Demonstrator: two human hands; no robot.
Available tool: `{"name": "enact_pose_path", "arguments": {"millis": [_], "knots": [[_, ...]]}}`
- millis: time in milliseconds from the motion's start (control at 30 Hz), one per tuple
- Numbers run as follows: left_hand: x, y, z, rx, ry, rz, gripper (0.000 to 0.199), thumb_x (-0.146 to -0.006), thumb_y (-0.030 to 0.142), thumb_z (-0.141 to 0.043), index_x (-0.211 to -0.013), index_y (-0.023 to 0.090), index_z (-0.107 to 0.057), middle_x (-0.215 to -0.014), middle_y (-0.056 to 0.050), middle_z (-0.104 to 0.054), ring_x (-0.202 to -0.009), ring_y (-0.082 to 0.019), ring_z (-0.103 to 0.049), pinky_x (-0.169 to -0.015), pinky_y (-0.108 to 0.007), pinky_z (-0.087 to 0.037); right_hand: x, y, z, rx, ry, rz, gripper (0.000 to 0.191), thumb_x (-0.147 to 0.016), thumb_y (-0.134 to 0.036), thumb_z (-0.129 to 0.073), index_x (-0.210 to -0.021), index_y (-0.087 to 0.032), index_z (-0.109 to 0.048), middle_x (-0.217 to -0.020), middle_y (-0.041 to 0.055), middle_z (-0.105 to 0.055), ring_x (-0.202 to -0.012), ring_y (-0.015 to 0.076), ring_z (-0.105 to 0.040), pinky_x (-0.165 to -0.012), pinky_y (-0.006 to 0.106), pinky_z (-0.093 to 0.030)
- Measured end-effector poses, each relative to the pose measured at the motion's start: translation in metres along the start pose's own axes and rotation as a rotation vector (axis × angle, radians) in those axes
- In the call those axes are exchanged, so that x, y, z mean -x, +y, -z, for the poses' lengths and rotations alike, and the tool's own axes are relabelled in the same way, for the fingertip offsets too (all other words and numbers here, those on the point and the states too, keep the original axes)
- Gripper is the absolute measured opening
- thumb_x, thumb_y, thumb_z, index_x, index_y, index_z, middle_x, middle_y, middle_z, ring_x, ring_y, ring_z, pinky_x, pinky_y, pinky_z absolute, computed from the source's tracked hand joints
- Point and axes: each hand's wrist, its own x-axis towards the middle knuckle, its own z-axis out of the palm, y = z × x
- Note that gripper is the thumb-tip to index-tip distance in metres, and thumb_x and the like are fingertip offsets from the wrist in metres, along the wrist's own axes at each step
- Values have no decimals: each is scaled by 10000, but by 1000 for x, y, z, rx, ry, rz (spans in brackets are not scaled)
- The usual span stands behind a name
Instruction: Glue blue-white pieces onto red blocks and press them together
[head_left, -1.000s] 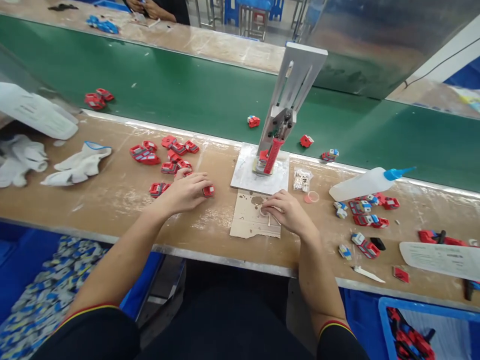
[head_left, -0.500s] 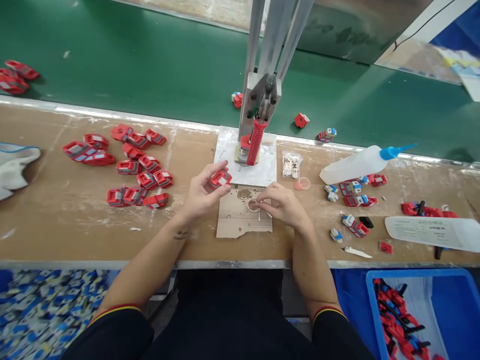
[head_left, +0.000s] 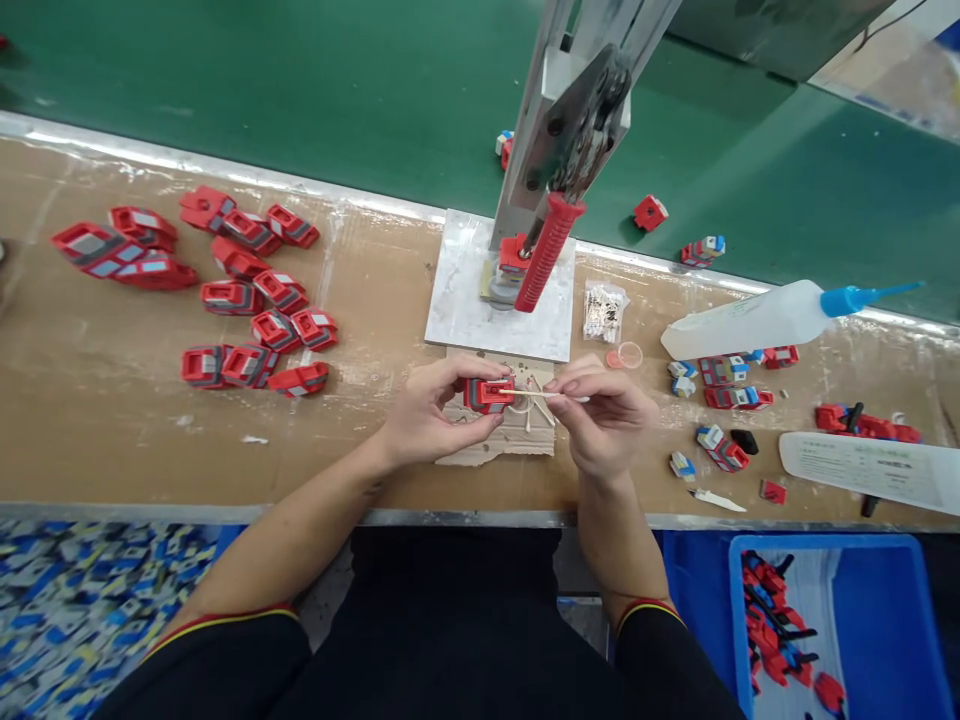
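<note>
Between thumb and fingers, my left hand (head_left: 431,410) grips a red and grey toy vehicle body (head_left: 480,397), its hollow side facing up. My right hand (head_left: 606,410) pinches a cotton swab (head_left: 531,393), whose tip reaches into the recess of the toy body. Under my hands lies a piece of cardboard (head_left: 480,452) with wet spots. A small round dish (head_left: 519,402) rests on it, partly hidden, and more swabs (head_left: 541,402) lie beside it.
A toggle press with a red handle (head_left: 551,250) stands ahead on a metal plate (head_left: 454,300). Red toy bodies (head_left: 251,367) are grouped at left. Rightward are a bag of swabs (head_left: 604,310), a squeeze bottle (head_left: 750,318), a knife (head_left: 718,500) and a blue bin (head_left: 825,543).
My right hand has lifted the swab from the dish to the toy body. My left hand has brought the toy body lower and to the right. The view has shifted.
</note>
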Motion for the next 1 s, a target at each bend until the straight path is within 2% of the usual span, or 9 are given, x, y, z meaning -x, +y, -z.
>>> {"name": "enact_pose_path", "arguments": {"millis": [167,400,600,800,867,1000], "knots": [[0,-1,-2,-11,14,3,370,-836,162,-832,-1189,199,-727,-1136,-116,-804,-982,-195,-795,-817,-262,-669,3,3,-1,70,-17,9,119,-934,-340,-792,-863,-286,-713,-720,1,-758,-669,187,-723,-594,358,-574],[0,0,-2,-4,6,20,354,-836,161,-819,-1179,190,-734,-1105,-120,-805,-934,-189,-791,-784,-256,-662,4,4,0,68,-41,27,95,-891,-232,-826,-904,-302,-763,-756,0,-792,-689,197,-746,-622,365,-611],[0,0,1,-25,8,31,355,-833,142,-806,-1177,184,-731,-1138,-125,-803,-961,-191,-793,-807,-261,-662,2,2,8,179,-48,70,116,-873,-196,-828,-874,-297,-771,-729,1,-791,-662,194,-734,-571,352,-586],[-2,0,5,-42,17,2,351,-838,129,-805,-1175,193,-730,-1128,-107,-805,-957,-182,-790,-795,-249,-653,-3,-2,25,148,-43,77,154,-850,-162,-843,-901,-293,-781,-729,1,-791,-649,191,-723,-570,344,-573],[-5,0,7,-65,12,7,336,-841,139,-808,-1164,193,-734,-1119,-101,-805,-954,-180,-786,-796,-256,-652,-6,0,35,154,-108,62,133,-849,-180,-847,-874,-289,-775,-713,-5,-780,-628,182,-703,-576,338,-566],[-9,0,14,-140,15,27,283,-850,188,-820,-1126,200,-761,-1190,-113,-783,-1062,-211,-773,-876,-315,-664,-8,14,43,337,-473,-54,102,-909,-223,-787,-824,-276,-767,-740,2,-785,-670,173,-691,-636,321,-561]]}}
